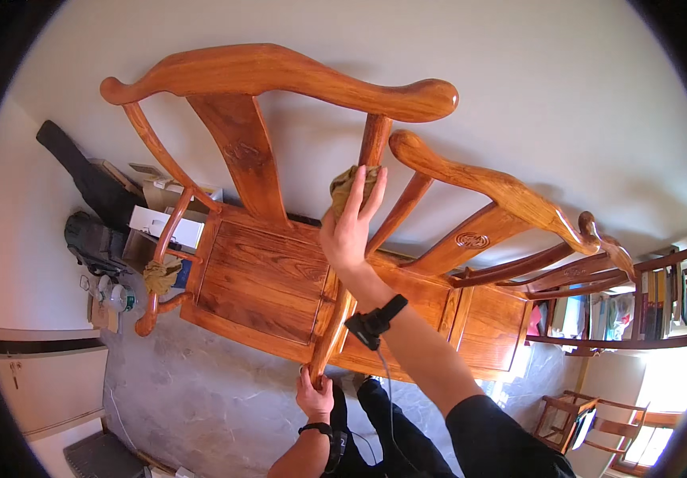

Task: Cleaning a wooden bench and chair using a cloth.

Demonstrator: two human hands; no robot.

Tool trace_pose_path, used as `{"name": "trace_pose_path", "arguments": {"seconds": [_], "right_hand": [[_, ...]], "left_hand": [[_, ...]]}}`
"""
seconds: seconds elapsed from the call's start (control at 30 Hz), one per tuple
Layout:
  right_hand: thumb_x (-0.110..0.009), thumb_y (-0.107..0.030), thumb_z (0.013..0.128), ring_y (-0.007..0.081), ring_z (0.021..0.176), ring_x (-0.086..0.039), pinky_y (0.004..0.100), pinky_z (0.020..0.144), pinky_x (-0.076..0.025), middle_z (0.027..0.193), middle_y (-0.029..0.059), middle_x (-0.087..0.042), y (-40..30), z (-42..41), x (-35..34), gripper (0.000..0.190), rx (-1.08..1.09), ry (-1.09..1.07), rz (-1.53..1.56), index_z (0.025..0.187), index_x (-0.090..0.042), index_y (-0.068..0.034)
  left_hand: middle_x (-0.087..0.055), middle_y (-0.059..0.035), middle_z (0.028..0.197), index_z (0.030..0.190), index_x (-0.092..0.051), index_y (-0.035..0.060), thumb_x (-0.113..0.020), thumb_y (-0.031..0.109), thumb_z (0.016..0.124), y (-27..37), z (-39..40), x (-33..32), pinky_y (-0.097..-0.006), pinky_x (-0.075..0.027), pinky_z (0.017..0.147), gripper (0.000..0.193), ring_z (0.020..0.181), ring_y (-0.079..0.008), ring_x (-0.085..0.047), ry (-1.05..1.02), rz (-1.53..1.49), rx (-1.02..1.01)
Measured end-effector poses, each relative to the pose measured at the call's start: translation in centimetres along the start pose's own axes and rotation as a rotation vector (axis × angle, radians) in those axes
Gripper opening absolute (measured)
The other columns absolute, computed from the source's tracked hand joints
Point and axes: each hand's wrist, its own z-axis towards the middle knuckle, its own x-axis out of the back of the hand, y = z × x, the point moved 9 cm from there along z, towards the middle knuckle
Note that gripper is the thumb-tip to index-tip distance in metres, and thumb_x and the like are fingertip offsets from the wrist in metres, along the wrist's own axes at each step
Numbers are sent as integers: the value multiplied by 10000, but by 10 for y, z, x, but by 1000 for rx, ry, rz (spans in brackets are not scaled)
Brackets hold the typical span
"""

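Note:
A long carved wooden bench [272,269] with several panelled seats and curved top rails stands before me. My right hand [349,230] presses a brown cloth [343,194] against an upright back post [375,140], just below the top rail [272,71]. Lower down, my left hand [315,391] grips the front end of a wooden armrest [331,334] between two seats. Another crumpled brown cloth [163,276] lies over the armrest at the bench's left end.
At the left, a black backpack [89,239], a long black case [95,179], boxes and plastic bottles [122,297] stand by the wall. A cabinet [50,382] is lower left. Bookshelves [654,305] and a wooden chair [615,427] are at the right.

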Motion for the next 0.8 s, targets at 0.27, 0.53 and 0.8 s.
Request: {"name": "trace_pose_path", "arguments": {"seconds": [0.27,0.53,0.8], "right_hand": [[-613,-37,705,338,1303,-465,468,1071,-422,1357,111,-527,1,7,53,437,760,-448,-323,1140,-654,-43],[-641,-101,694,251,1244,-540,430,1029,-456,1124,49,-639,-30,68,100,271,1139,-304,-535,953,-703,-54],[-573,-190,709,251,1221,-526,377,1096,-388,1110,56,-613,39,1,45,317,1201,-473,-539,964,-680,-34]], "left_hand": [[-607,-166,980,1249,-530,131,-680,241,773,10,0,5,-472,-529,699,511,846,-406,-622,33,-35,-38],[-623,-149,988,1242,-550,125,-687,234,770,4,2,7,-454,-534,710,503,849,-379,-639,21,-17,4],[-625,-149,1020,1245,-542,126,-696,222,761,1,3,3,-453,-534,739,517,885,-384,-632,6,-22,29]]}}
